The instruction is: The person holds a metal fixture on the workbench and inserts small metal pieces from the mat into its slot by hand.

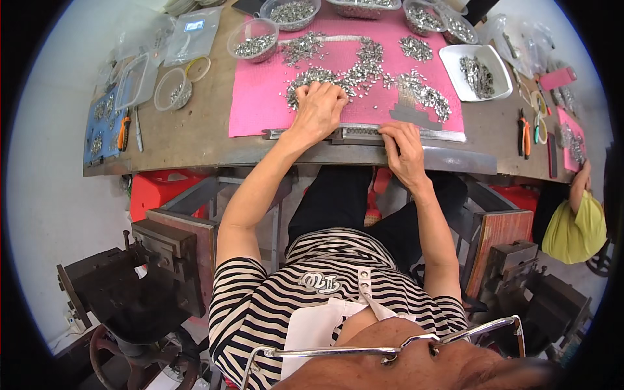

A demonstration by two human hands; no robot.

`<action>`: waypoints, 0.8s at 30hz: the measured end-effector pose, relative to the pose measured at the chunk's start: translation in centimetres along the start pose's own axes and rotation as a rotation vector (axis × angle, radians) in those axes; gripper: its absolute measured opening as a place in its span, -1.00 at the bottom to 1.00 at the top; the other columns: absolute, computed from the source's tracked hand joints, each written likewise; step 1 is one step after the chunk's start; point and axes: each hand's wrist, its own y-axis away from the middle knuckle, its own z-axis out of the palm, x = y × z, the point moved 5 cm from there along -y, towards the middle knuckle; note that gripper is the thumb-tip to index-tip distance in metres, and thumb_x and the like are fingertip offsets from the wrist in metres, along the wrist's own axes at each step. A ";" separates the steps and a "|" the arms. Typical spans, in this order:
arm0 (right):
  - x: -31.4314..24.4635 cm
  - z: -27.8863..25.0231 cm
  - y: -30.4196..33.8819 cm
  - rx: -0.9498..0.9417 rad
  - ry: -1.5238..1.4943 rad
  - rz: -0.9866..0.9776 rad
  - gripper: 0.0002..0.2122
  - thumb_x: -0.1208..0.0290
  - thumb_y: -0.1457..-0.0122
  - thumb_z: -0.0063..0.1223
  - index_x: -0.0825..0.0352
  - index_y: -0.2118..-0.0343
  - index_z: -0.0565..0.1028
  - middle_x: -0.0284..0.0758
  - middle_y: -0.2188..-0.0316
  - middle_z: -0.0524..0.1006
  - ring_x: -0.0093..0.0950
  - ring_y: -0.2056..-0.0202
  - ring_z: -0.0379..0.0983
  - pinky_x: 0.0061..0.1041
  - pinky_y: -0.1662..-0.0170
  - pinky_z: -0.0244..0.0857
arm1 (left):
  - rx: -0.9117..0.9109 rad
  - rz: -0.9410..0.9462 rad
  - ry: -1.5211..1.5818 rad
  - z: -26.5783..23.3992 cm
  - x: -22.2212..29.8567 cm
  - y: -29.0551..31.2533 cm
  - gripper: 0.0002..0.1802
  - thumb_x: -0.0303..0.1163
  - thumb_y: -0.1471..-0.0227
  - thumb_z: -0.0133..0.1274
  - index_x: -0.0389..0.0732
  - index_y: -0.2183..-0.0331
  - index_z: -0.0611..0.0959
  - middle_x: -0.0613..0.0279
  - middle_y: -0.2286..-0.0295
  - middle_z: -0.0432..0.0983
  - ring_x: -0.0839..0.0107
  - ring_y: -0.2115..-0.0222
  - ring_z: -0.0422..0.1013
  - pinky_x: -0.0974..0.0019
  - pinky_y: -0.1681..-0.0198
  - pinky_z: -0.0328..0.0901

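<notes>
My left hand [320,104] reaches over the pink mat [257,107], its fingers bent down and drawn together at the edge of a pile of small silvery metal pieces [370,65]. Whatever is between those fingertips is hidden. Along the mat's near edge lies a slotted metal bar [359,132] with small pieces in its channel. My right hand [405,148] grips the right end of this bar, fingers curled over its top. Beyond the right hand, a thin grey plate [416,118] lies flat among more metal pieces.
Clear tubs [253,40] of metal pieces line the back; a white tray [450,60] stands right. Orange-handled pliers [123,133] lie left, another pair [524,136] right. Below the table are dark machines [162,260]. At far right sits another person in a yellow-green top [573,231].
</notes>
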 end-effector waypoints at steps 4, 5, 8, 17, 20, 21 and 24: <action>0.7 -0.4 0.9 0.169 -0.011 0.063 -0.86 0.64 -0.10 0.17 0.35 0.26 0.56 -0.29 0.31 0.58 -0.30 0.23 0.49 -0.35 0.10 0.26 | 0.004 -0.007 0.046 0.2 1.1 0.3 -0.91 -0.35 -0.19 0.04 -0.12 0.32 0.61 0.31 0.36 0.49 0.28 0.25 0.35 0.11 0.02 0.05; 0.9 -0.7 1.0 0.224 -0.013 0.091 -0.86 0.64 -0.12 0.16 0.35 0.25 0.56 -0.28 0.32 0.58 -0.30 0.24 0.49 -0.35 0.10 0.26 | 0.019 0.024 0.054 0.2 2.1 0.5 -0.92 -0.36 -0.19 0.04 -0.12 0.32 0.61 0.31 0.37 0.49 0.27 0.26 0.35 0.12 0.02 0.05; 1.4 -0.7 1.0 0.274 -0.076 0.188 -0.88 0.62 -0.15 0.14 0.35 0.25 0.56 -0.28 0.34 0.59 -0.30 0.27 0.49 -0.36 0.11 0.26 | 0.031 0.092 0.073 1.3 4.8 1.6 -0.95 -0.40 -0.14 0.08 -0.13 0.32 0.60 0.30 0.37 0.47 0.25 0.25 0.36 0.12 0.03 0.07; 1.6 -0.8 1.3 0.279 -0.105 0.258 -0.88 0.61 -0.17 0.14 0.32 0.24 0.56 -0.33 0.39 0.58 -0.34 0.30 0.49 -0.40 0.13 0.25 | 0.136 0.244 -0.010 3.0 7.3 2.6 -0.85 -0.45 -0.01 0.20 -0.16 0.32 0.58 0.26 0.35 0.46 0.25 0.25 0.38 0.11 0.04 0.13; 1.6 -0.7 1.3 0.272 -0.097 0.247 -0.88 0.62 -0.16 0.14 0.32 0.24 0.57 -0.32 0.39 0.58 -0.33 0.30 0.49 -0.38 0.13 0.25 | 0.122 0.255 -0.049 2.9 7.6 2.6 -0.85 -0.45 -0.01 0.20 -0.17 0.30 0.59 0.25 0.33 0.48 0.25 0.25 0.40 0.11 0.05 0.15; 1.6 -0.7 1.3 0.268 -0.091 0.235 -0.87 0.62 -0.15 0.14 0.32 0.24 0.57 -0.32 0.39 0.57 -0.32 0.30 0.48 -0.38 0.13 0.25 | 0.121 0.256 -0.049 2.9 7.6 2.7 -0.85 -0.45 -0.01 0.20 -0.17 0.30 0.59 0.25 0.33 0.48 0.25 0.25 0.40 0.11 0.05 0.15; 1.6 -0.7 1.3 0.255 -0.096 0.245 -0.87 0.62 -0.14 0.13 0.31 0.25 0.57 -0.31 0.39 0.57 -0.31 0.30 0.48 -0.37 0.12 0.25 | 0.146 0.267 0.029 2.7 6.9 2.9 -0.87 -0.45 -0.03 0.19 -0.16 0.30 0.62 0.26 0.34 0.51 0.25 0.26 0.41 0.13 0.06 0.17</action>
